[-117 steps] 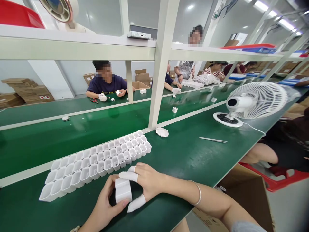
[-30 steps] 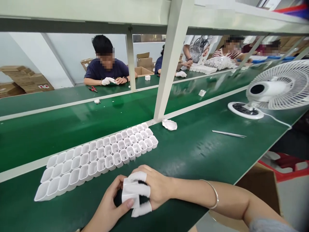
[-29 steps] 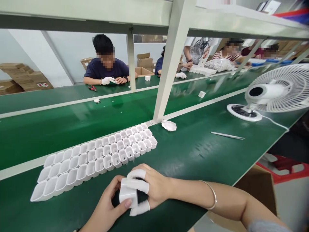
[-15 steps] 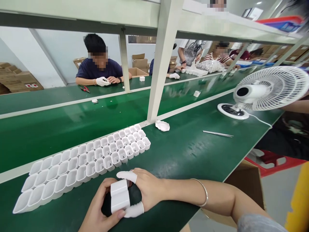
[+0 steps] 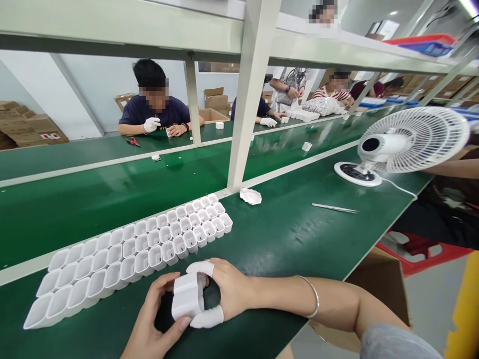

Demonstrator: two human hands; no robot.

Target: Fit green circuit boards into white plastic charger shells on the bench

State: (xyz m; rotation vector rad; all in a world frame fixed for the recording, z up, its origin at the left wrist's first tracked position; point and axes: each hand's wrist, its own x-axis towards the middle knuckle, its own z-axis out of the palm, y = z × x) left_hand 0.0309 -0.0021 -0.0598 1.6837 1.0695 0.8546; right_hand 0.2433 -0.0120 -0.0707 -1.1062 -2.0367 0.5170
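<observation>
Close in front of me, both hands hold a pair of white plastic cups (image 5: 187,296), pressed side by side just above the green bench. My left hand (image 5: 155,316) has its thumb at the near left edge and its fingers along the far left side. My right hand (image 5: 226,291), with white finger cots on thumb and index finger, grips the cups from the right. What is inside these two cups cannot be seen. Just beyond my hands, three long rows of open white cups (image 5: 129,269) stand on the bench, some showing a small dark slot inside.
Tweezers (image 5: 335,208) lie on the bench to the right. A crumpled white piece (image 5: 250,196) sits by the upright post (image 5: 249,109). Farther right stands a white fan (image 5: 407,142) with its cord. Past the green conveyor (image 5: 112,184), several co-workers sit; one holds a small part.
The cups in my hands have turned slightly, and my right hand has shifted a little. On the belt, small white pieces have moved right. The co-worker opposite has raised a gloved hand.
</observation>
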